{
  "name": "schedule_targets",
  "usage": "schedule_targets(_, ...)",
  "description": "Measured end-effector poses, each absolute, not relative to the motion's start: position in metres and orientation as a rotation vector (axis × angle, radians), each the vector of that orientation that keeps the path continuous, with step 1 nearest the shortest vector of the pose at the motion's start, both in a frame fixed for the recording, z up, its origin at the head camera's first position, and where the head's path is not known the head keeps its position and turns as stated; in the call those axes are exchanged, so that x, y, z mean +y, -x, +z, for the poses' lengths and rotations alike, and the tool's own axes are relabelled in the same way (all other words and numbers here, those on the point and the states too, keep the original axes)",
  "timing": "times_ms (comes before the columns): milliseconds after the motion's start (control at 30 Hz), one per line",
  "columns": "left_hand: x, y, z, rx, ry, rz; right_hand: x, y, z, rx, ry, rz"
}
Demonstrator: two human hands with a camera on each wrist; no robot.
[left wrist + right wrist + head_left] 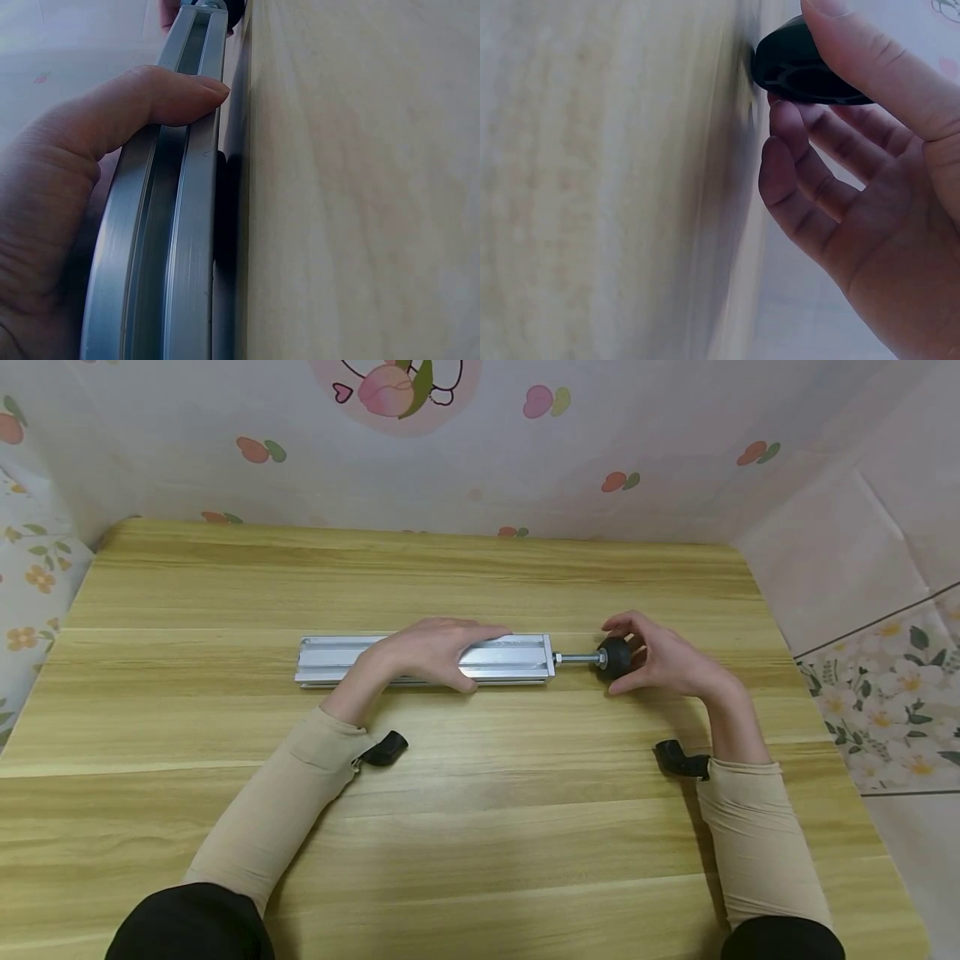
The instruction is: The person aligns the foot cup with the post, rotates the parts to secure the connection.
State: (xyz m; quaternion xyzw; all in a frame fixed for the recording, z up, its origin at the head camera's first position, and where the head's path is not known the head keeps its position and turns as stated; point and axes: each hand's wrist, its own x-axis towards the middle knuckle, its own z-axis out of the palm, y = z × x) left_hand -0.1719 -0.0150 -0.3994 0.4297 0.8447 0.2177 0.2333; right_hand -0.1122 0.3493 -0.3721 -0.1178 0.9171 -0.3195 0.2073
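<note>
A silver aluminium profile (510,658) with lengthwise slots lies across the table. My left hand (429,650) grips it from above near its middle, with the thumb along the near side; in the left wrist view the thumb (180,96) crosses the slotted face. From the profile's right end a threaded rod (579,658) sticks out, with a nut at the end plate. The rod carries a black levelling foot (616,658). My right hand (667,658) curls its fingers and thumb loosely round this foot. In the right wrist view, the thumb covers part of the foot (802,67).
The wood-grain table (480,827) runs under both forearms. A patterned curtain (465,468) stands along the back edge, with more flowered cloth (900,693) at the right. Small black wrist cameras (386,749) sit on both sleeves.
</note>
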Motion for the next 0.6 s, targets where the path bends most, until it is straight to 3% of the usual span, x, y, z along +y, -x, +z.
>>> schedule_targets(600, -0.0144, 0.1719, -0.3998, 2.319, -1.174, 0.598, 0.358, 0.1114, -0.369, 2.572, 0.354, -0.848)
